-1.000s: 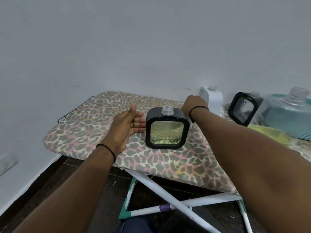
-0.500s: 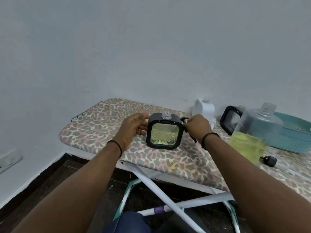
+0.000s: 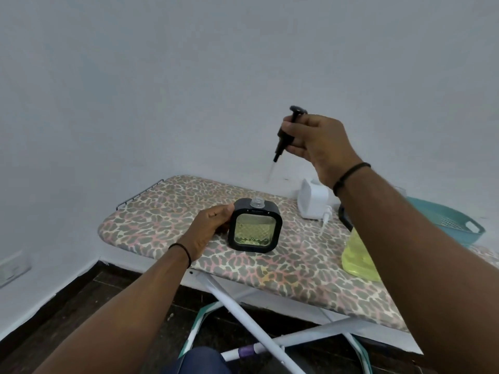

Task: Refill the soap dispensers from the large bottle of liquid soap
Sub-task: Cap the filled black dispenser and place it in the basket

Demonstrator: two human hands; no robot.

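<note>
Black soap dispenser (image 3: pixel 255 225) stands upright on the leopard-print ironing board (image 3: pixel 172 211), neck uncapped, yellow soap inside | left hand (image 3: pixel 210 225) grips its side, fingers curled against the frame; right hand (image 3: pixel 316 143) pinches the black pump (image 3: pixel 286 133) raised above the fingers' level, tube hanging down | large bottle (image 3: pixel 356 255) stands beneath the right forearm

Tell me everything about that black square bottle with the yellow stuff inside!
The black soap dispenser is a squarish bottle with rounded corners and a dark frame around a clear, diamond-patterned window. Yellow-green soap fills it nearly to the window's top. Its clear threaded neck is open, with no pump on. It stands upright on the leopard-print ironing board. The left hand grips its left side. Nothing else touches it.
</note>
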